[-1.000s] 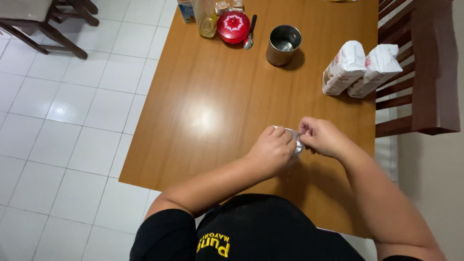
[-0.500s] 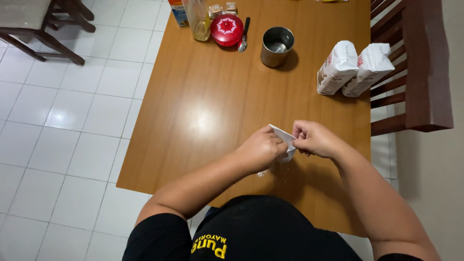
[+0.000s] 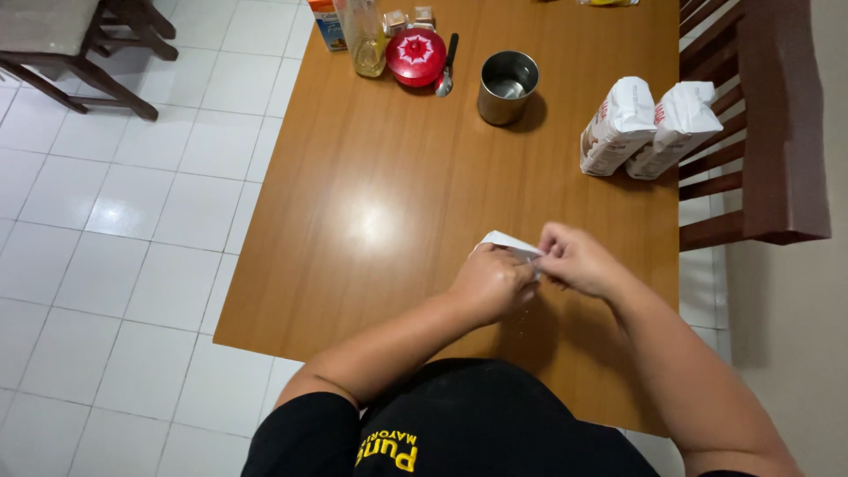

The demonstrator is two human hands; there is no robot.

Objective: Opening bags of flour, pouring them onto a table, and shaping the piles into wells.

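At the far right of the wooden table [image 3: 371, 177], two white paper bags [image 3: 649, 128] with red markings are lying side by side, touching, tilted toward the wooden chair [image 3: 760, 124] standing just beside that edge. Left of them, a steel cup [image 3: 507, 87] is standing upright and apart. Further left along the far edge, a round red lid [image 3: 416, 56] with a white starburst pattern is sitting with a spoon [image 3: 448, 66] lying against its right side. A clear bottle [image 3: 364, 35] of yellowish liquid is standing just left of the lid, and an orange and white carton [image 3: 328, 22] is standing beside the bottle, cut off by the frame. Two small wrapped cubes [image 3: 408, 18] are sitting just behind the lid.

Near the right side of the table, both hands are meeting over a small white packet [image 3: 505, 245]. The left hand [image 3: 491, 284] is curling over the packet's near part, its fingers pinched shut on it. The right hand [image 3: 574, 258] is gripping the packet's right end, fingers pressed together on the edge. The packet is being held just above the table surface, between the two hands. Only its upper left corner is showing: flat, thin and white, pointed toward the far left. Most of it is hidden by the fingers.
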